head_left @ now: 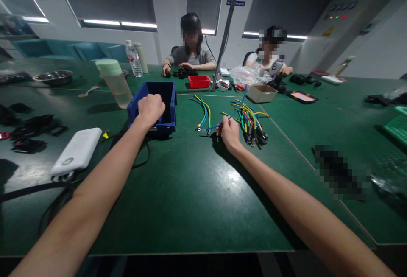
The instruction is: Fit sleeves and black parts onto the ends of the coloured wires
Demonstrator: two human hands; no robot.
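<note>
A blue bin [171, 118] stands left of centre, and my left hand [151, 109] reaches into its open top with curled fingers; the fingertips and whatever they touch are hidden. My right hand [229, 133] pinches a blue wire [241, 104], which slants up to the right, with a terminal at its lower left end. Just left of that hand, a few green, yellow and blue wires [208, 109] with ring terminals lie on the green table [190, 192]. To its right is a bundle of several coloured wires [248, 118] with black sleeves and metal lugs.
A bottle with a green lid [117, 86] and a white power bank [76, 152] with cables are on the left. Farther back are a red tray [199, 82], a cardboard box [262, 93] and a metal pole [226, 31]. Two people sit across the table.
</note>
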